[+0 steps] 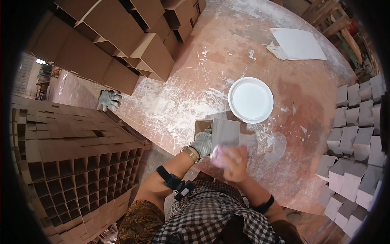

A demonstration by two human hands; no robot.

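My left hand [202, 144], in a grey knitted glove, grips a small open-ended cardboard box [226, 131] near the table's front edge. Some of its fingers are hidden at the box's open left end. The box's top looks greyish and wet-coated. Close to the box's near right side, my bare right hand [235, 166] is closed around a pink sponge or wad of cloth [219, 157], blurred by motion. Just beyond the box stands a round white tub [250, 100] holding a white paste or liquid.
Plain brown boxes [118, 32] are stacked at the far left. Open-ended box tubes [81, 162] form a pile at the left. Grey-white coated boxes [353, 162] are stacked along the right. A white sheet [300, 44] and a loose grey glove [109, 100] lie on the white-smeared reddish table [292, 162].
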